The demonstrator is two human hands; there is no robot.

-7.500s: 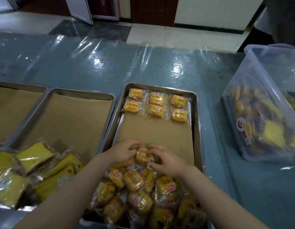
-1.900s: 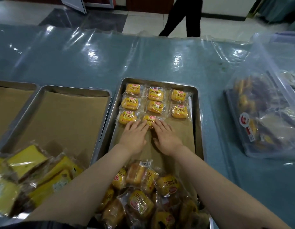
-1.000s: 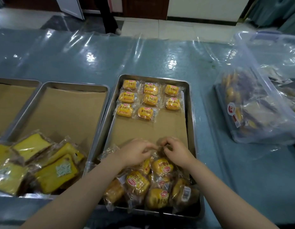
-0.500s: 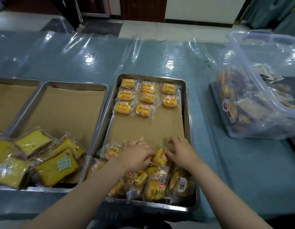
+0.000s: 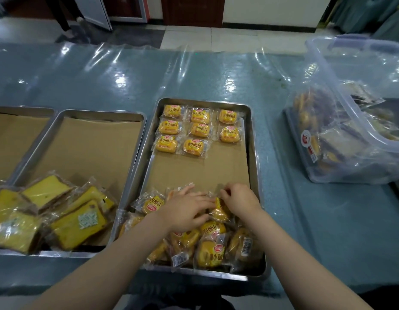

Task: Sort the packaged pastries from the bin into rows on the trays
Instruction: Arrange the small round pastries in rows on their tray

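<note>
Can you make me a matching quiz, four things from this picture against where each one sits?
1. arranged small buns
2. yellow cake slices
3. clear plastic bin
4. loose pile of buns

A. table's right side
B. far end of right tray
C. near end of middle tray
D. near end of right tray, under both hands

Pairs: 1-B, 2-C, 3-A, 4-D
</note>
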